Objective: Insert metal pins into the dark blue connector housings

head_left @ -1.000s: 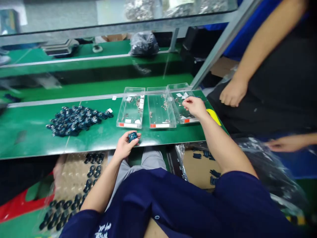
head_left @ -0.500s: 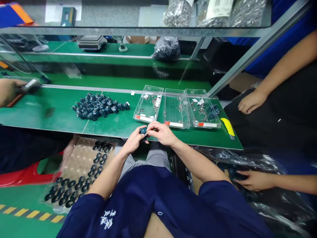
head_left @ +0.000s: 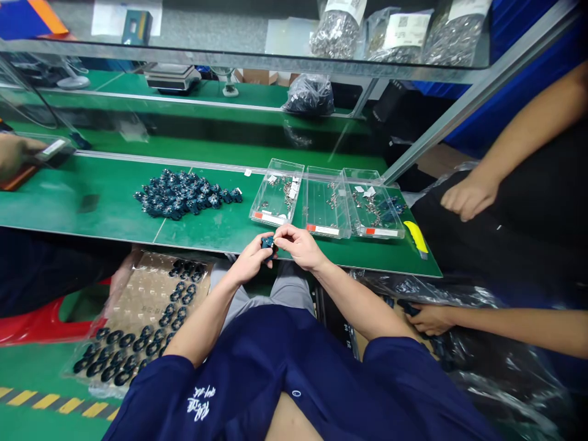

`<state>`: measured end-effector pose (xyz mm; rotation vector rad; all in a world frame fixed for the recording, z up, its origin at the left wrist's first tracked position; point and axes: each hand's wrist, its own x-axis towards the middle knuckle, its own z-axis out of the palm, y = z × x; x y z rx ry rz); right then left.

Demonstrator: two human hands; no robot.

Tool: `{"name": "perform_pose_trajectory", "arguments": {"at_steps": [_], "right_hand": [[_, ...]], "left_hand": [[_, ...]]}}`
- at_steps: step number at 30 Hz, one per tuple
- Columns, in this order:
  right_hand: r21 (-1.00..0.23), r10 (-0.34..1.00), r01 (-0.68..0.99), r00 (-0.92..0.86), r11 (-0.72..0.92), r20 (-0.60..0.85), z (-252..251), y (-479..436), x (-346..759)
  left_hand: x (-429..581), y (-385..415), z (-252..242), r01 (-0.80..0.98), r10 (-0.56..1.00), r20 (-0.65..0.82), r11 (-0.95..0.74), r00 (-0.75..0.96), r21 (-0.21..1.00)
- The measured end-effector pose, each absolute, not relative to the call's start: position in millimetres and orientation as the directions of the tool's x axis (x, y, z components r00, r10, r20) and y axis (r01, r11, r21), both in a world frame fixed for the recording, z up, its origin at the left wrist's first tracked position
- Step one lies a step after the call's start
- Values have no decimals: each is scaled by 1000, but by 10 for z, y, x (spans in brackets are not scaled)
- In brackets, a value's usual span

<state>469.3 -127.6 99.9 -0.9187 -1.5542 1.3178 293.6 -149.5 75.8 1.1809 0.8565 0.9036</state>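
Observation:
Just off the front edge of the green bench, my left hand [head_left: 248, 264] is closed around a small dark-blue plastic part [head_left: 267, 244]. The thumb and fingertips of my right hand [head_left: 302, 247] are pinched together against the right side of that part. A tiny bright spot shows at those fingertips, too small to name. On the bench to the left lies a heap of similar blue parts [head_left: 177, 195] with shiny metal bits. Beyond my hands stand three clear trays, a left one [head_left: 271, 217], a middle one [head_left: 324, 214] and a right one [head_left: 379, 223], holding small metal pieces.
A yellow utility knife [head_left: 416, 237] lies near the bench's right end. Below left, a bagged carton sheet [head_left: 144, 288] carries several black rings. Co-workers' hands show at left [head_left: 13, 156] and right [head_left: 471, 193], another [head_left: 429, 320] holding a dark item. A shelf [head_left: 248, 58] crosses above.
My hands stay together on the blue part, with small finger shifts. The co-worker's lower right hand has moved left and grips a dark item; the upper one has curled its fingers.

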Motion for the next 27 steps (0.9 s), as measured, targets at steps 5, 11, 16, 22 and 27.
{"name": "perform_pose_trajectory", "arguments": {"at_steps": [5,11,16,22,27], "right_hand": [[-951,896,18,-340,309,285,965,-1267,4709],[-977,919,-58,-331,207,214,871,-1253,4656],[-989,947,-128,-300,78,113,829,-1276,4612],[-933,883,45,-341,358,323,867,-1278,4670],[-956,918,42,-294,291,267,876,-1279,4644]], "left_hand": [[2931,-1509,835,-58,897,-93,131,432,990],[2931,-1489,816,-107,891,-131,196,435,975],[2935,-1495,819,-77,900,-156,205,408,976],[2953,-1501,806,-90,909,-172,221,381,971],[2963,-1491,764,-98,915,-159,209,371,973]]}}
